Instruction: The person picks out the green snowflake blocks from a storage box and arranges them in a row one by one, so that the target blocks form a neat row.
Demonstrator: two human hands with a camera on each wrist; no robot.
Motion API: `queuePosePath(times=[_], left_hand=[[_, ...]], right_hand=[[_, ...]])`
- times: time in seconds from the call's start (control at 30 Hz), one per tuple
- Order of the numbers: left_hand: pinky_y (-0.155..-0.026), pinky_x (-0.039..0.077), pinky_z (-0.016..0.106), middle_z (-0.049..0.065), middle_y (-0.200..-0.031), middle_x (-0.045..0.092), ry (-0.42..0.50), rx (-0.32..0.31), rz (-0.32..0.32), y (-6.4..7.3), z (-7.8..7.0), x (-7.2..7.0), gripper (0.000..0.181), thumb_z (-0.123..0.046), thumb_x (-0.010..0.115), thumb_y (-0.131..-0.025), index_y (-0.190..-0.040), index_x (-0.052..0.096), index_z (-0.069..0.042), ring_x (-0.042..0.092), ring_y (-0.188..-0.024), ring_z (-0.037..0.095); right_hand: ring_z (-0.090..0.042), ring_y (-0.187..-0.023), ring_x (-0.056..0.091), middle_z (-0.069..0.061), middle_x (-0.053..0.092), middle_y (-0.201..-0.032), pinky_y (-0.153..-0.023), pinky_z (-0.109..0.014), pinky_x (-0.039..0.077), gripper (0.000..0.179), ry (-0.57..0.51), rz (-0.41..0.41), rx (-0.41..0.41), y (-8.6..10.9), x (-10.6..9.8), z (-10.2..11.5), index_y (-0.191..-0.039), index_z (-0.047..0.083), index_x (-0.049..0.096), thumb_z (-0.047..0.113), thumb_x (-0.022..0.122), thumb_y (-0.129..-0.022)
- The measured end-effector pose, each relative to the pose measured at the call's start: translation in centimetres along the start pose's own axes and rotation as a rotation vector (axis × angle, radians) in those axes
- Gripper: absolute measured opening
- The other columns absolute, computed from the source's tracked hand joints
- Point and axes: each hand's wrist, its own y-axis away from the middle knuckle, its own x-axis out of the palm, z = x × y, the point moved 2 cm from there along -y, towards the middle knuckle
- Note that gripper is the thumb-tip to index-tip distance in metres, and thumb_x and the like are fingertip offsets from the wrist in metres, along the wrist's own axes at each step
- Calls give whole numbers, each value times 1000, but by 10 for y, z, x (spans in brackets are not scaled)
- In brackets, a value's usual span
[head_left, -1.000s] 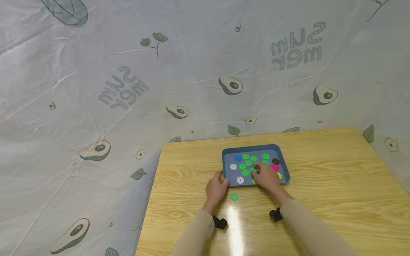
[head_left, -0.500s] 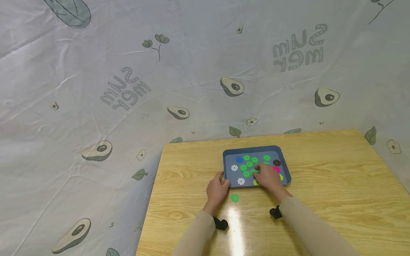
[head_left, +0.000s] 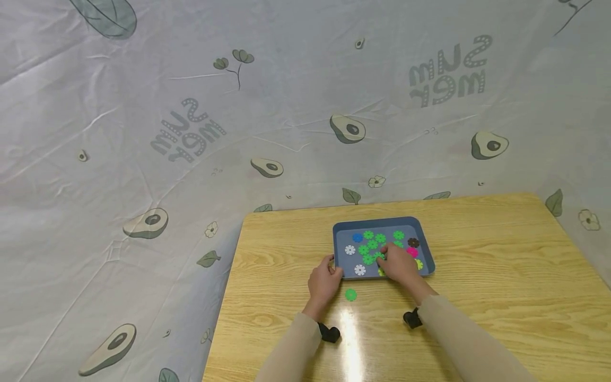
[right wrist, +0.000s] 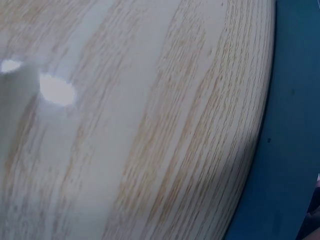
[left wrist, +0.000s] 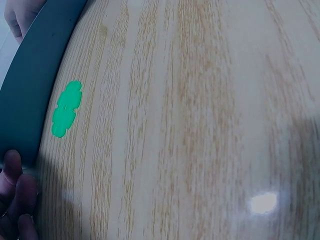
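Note:
In the head view a blue-grey tray lies on the wooden table, holding several flat, notched, flower-shaped plastic discs. My left hand grips the tray's near left corner, thumb at the front rim and fingers along the side. Inside the tray, my right hand reaches down with bent fingers, thumb and index tips right at a green disc in the green cluster; I cannot tell if they pinch one. A loose green disc lies on the table just before the tray; the left wrist view shows this green disc flat beside the tray wall.
Around the green cluster lie a blue disc, white discs, a brown disc, a pink disc and a yellow disc. A printed cloth hangs behind the wooden table.
The head view has shifted slightly. Both hands keep nearly the same places, the left at the tray's corner and the right over the green discs, its fingertips moving only a little.

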Motion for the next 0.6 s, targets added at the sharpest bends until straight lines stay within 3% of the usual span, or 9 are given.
queuePosePath(times=[0.27, 0.6], left_hand=[[-55, 38, 31, -16, -62, 56, 8, 8, -9, 1, 0, 1, 49, -27, 61, -88, -136, 68, -17, 49, -51, 5], [-54, 37, 31, -15, -62, 55, 8, 2, -12, 1, -3, -2, 48, -27, 62, -89, -135, 69, -18, 48, -52, 6]], right_hand=[[-22, -81, 62, -6, 67, -96, -68, -41, 50, 25, -57, -63, -29, 6, -4, -1, -114, 2, 66, 20, 66, -97], [-22, -81, 61, -5, 66, -96, -72, -42, 49, 26, -135, -116, -95, 18, -17, 9, -116, 1, 67, 20, 67, -98]])
